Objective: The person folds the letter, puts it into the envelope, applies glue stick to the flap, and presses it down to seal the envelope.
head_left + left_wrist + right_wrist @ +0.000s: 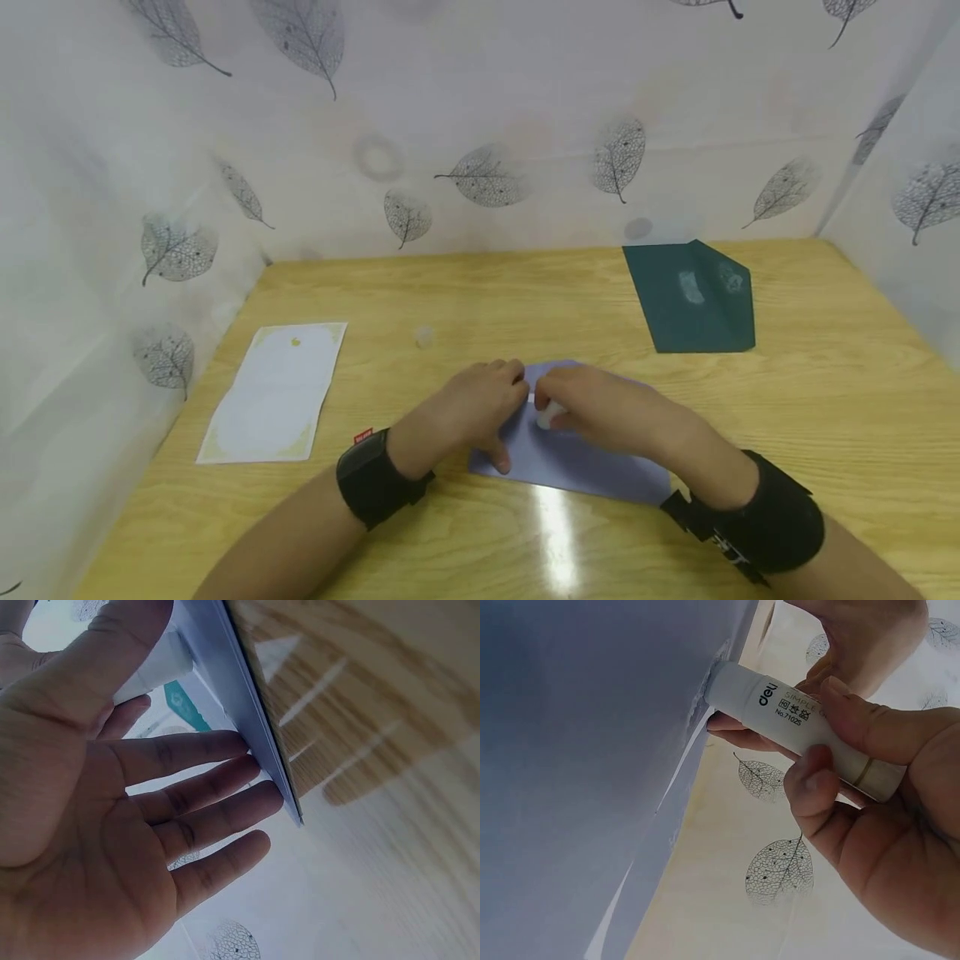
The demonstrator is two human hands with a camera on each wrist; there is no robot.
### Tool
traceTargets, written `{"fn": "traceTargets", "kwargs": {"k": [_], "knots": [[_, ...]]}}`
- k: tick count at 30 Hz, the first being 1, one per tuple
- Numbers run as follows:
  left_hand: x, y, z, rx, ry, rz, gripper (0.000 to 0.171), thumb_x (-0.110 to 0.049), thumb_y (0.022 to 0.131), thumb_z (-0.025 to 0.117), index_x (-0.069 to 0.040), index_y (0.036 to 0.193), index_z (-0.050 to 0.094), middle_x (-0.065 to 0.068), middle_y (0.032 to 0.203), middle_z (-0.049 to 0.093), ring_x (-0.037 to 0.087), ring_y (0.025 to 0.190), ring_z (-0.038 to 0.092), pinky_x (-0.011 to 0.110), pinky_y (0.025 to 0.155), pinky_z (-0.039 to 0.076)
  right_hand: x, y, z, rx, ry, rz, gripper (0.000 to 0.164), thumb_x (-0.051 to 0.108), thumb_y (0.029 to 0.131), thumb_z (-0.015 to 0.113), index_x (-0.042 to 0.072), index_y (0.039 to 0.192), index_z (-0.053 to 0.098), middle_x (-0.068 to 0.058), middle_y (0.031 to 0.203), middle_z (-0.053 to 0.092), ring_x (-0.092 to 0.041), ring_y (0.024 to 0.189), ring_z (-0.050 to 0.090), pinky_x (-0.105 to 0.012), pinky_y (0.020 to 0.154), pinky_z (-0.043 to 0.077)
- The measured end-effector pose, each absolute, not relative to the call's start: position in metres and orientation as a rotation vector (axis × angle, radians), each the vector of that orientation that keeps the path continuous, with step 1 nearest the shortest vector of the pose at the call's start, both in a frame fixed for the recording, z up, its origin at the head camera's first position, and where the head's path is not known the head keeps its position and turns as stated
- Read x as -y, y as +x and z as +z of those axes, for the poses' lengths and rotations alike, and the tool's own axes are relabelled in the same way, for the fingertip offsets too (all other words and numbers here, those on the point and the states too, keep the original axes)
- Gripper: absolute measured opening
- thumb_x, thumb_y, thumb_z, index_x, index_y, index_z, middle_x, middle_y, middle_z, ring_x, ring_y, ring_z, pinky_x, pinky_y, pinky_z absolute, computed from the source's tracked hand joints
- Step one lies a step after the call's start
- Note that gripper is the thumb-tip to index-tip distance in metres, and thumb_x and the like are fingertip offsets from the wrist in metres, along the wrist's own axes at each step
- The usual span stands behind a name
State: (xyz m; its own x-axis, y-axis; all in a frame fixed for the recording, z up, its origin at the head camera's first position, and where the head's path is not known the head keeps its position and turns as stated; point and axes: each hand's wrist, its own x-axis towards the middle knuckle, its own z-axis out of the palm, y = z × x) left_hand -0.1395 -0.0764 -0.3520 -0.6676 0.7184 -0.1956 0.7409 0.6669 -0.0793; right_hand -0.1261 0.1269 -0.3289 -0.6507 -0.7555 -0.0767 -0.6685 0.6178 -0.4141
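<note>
A purple paper sheet [592, 471] lies on the wooden table in front of the person. The right hand [603, 408] grips a white glue stick [769, 709] between thumb and fingers, its tip touching the sheet near one edge. Whitish smears show beside that tip in the right wrist view, and a thin white strip [619, 904] runs along the sheet. At the sheet's left part rests the left hand [476, 404], its fingers fairly straight and fingertips touching the paper's edge in the left wrist view. The sheet hides part of the table.
To the left lies a white sheet with a gold border [273, 400]. A dark green folded paper [667, 308] with pale patches lies at the back right. One small whitish cap-like piece [424, 336] sits mid-table. Leaf-patterned fabric [525, 100] hangs behind.
</note>
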Motion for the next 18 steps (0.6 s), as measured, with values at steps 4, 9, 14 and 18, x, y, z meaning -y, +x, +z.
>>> {"fn": "traceTargets", "kwargs": {"k": [4,9,14,18], "knots": [[0.077,-0.139,-0.352,-2.734,1.196,-0.249,0.089,-0.065,0.052,0.089,-0.010,0.117,0.065,0.004,0.120,0.056,0.016,0.099,0.056,0.031,0.086,0.051,-0.125,-0.123,-0.327,-2.647,-1.150,-0.420,0.015,0.010,0.093,0.069,0.010,0.106,0.063,0.000,0.102,0.062,-0.017,0.095,0.063,-0.031,0.079,0.054],[0.078,-0.137,-0.351,-2.733,1.192,-0.260,0.089,-0.066,0.052,0.088,-0.010,0.117,0.065,0.002,0.117,0.055,0.015,0.097,0.056,0.031,0.082,0.051,-0.124,-0.122,-0.323,-2.645,-1.098,-0.369,0.012,0.009,0.093,0.068,0.008,0.103,0.062,-0.001,0.098,0.059,-0.015,0.087,0.062,-0.031,0.075,0.053],[0.078,-0.137,-0.351,-2.729,1.204,-0.296,0.089,-0.068,0.053,0.087,-0.010,0.117,0.065,0.001,0.116,0.056,0.015,0.096,0.056,0.031,0.080,0.052,-0.124,-0.120,-0.319,-2.655,-1.071,-0.293,0.009,0.008,0.092,0.067,0.007,0.099,0.062,0.000,0.093,0.058,-0.015,0.084,0.060,-0.031,0.074,0.052],[0.077,-0.137,-0.351,-2.720,1.207,-0.304,0.089,-0.069,0.054,0.086,-0.010,0.117,0.065,0.001,0.115,0.056,0.015,0.096,0.056,0.031,0.080,0.052,-0.125,-0.119,-0.316,-2.646,-1.021,-0.245,0.007,0.008,0.092,0.067,0.008,0.097,0.062,0.000,0.092,0.057,-0.014,0.081,0.058,-0.031,0.073,0.052]]}}
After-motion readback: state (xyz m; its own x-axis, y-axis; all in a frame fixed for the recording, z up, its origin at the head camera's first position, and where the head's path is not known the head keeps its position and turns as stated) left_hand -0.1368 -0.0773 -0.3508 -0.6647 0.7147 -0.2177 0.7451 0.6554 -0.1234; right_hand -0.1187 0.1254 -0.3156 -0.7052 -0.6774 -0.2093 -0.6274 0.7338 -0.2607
